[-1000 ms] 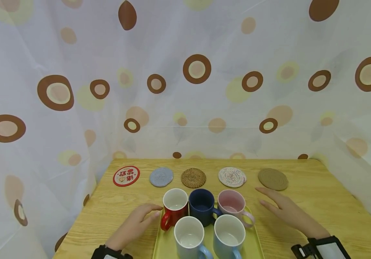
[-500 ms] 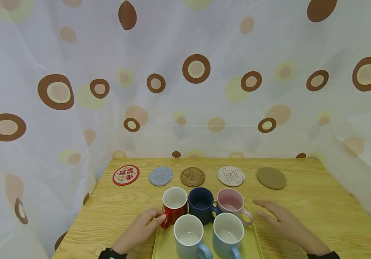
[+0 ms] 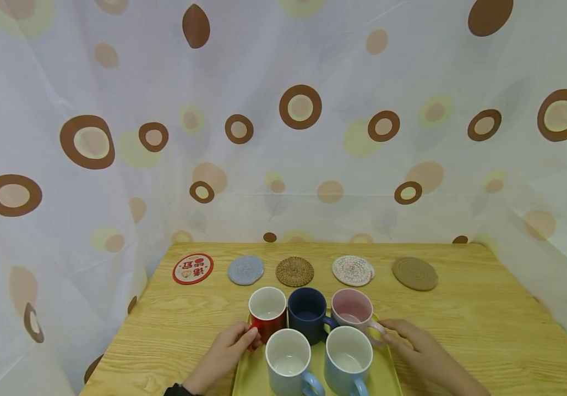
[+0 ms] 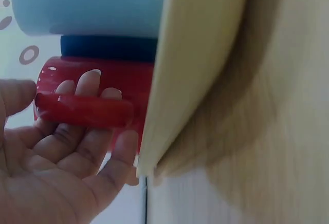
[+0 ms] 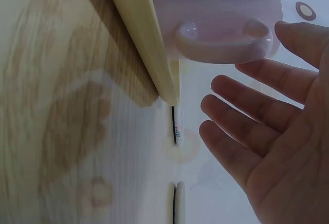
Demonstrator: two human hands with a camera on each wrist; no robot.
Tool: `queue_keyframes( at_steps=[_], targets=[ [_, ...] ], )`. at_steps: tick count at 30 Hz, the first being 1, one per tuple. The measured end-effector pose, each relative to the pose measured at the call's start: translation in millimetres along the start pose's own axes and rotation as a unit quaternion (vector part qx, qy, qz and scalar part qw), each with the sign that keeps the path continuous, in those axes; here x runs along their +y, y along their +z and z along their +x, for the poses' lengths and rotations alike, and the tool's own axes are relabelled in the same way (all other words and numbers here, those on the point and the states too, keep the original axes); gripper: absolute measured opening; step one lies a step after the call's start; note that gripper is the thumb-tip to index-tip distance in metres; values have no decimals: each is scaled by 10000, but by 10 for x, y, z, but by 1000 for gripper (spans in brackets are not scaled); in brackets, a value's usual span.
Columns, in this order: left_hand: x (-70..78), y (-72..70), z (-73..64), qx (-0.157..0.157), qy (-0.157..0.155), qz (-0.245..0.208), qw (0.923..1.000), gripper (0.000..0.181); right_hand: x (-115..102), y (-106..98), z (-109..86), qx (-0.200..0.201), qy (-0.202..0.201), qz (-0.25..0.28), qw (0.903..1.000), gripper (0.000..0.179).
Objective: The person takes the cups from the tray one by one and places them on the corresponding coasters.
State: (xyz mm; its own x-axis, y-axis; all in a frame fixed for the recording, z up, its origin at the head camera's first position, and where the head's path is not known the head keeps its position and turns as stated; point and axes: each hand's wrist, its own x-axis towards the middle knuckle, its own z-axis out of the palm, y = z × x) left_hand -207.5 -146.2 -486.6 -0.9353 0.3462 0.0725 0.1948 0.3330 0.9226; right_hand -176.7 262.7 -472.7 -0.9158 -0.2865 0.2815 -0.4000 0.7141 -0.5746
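My left hand (image 3: 226,349) grips the handle of the red mug (image 3: 272,325). In the left wrist view several fingers pass through the red handle (image 4: 85,112), and the thumb is at its top end. My right hand (image 3: 422,352) is at the pink mug (image 3: 353,305), its fingers extended; in the right wrist view the index finger and thumb are right at the pink handle (image 5: 223,52), with the other fingers apart from it. Between these two mugs stands a dark blue mug (image 3: 307,311). Two light blue mugs, one left (image 3: 288,357) and one right (image 3: 349,355), stand in front.
All the mugs stand on a yellow tray (image 3: 387,379) on the wooden table (image 3: 476,313). Behind, a row of round coasters runs from a red-rimmed one (image 3: 192,269) to a tan one (image 3: 415,273). A patterned curtain (image 3: 333,159) hangs behind the table.
My left hand has moved from beside the red mug onto its handle, fingers now through it. My right hand has moved left to the pink mug's handle. The mugs stay in place.
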Motion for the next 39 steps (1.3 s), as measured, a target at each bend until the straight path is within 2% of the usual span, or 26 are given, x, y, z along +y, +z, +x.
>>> queue_keyframes(
  at_steps=[4,7,11,15,19,22,27,29,33,39],
  targets=[
    [13,48,5,102,-436,-587,9973,36,-4,48,-2,121,-58,-5,9999,25],
    [24,66,-1,34,-744,-1086,9913,40,0,79,-9,182,-32,4,9998,23],
    [39,89,-2,-5,-813,-1471,9858,43,31,117,-29,236,-97,140,9996,21],
    [34,135,18,203,-744,-1513,9855,45,65,132,-43,36,98,315,9995,22],
    [22,195,32,441,-831,-1731,9804,46,93,127,-45,-244,510,388,9976,31],
    [14,226,41,564,-778,-1732,9802,46,126,128,-44,-314,746,347,9961,33],
    [6,239,49,581,-643,-1599,9833,48,164,123,-44,-648,1318,195,9890,17],
    [5,240,50,541,-676,-1637,9827,48,162,124,-49,-872,1533,192,9841,17],
    [8,242,60,456,-786,-1769,9800,48,159,141,-63,-1187,1535,281,9806,23],
    [20,252,75,480,-845,-1852,9779,45,164,177,-68,-1291,1274,394,9826,29]
  ],
)
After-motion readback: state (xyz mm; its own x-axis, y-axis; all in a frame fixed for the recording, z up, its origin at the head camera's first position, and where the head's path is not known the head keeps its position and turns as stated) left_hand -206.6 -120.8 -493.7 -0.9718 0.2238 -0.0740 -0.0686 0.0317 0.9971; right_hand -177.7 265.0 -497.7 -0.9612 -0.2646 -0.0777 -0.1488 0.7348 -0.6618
